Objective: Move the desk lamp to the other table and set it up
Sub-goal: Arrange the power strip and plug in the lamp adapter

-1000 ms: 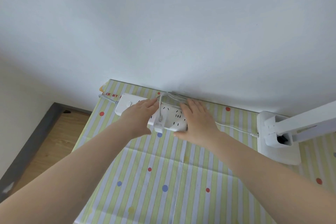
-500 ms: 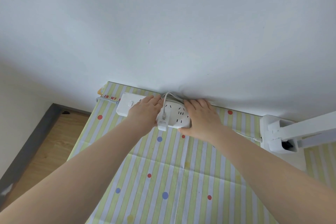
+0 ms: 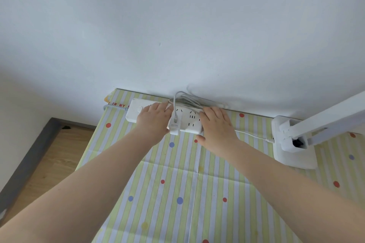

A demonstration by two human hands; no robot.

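A white power strip lies along the wall on a table with a striped, dotted cloth. My left hand lies flat on its left half and my right hand lies flat over its right end. A white adapter is plugged into the strip between my hands. A bundled white cable lies on the strip's far side and runs right to the white desk lamp, whose base stands at the table's right and whose arm rises out of frame.
A pale wall closes off the back of the table. A grey cord leaves the strip's left end. Wooden floor with a dark skirting strip lies left of the table.
Both hands stayed on the power strip, which shifted slightly toward the wall. The camera view moved a little, and more of the lamp base shows now.
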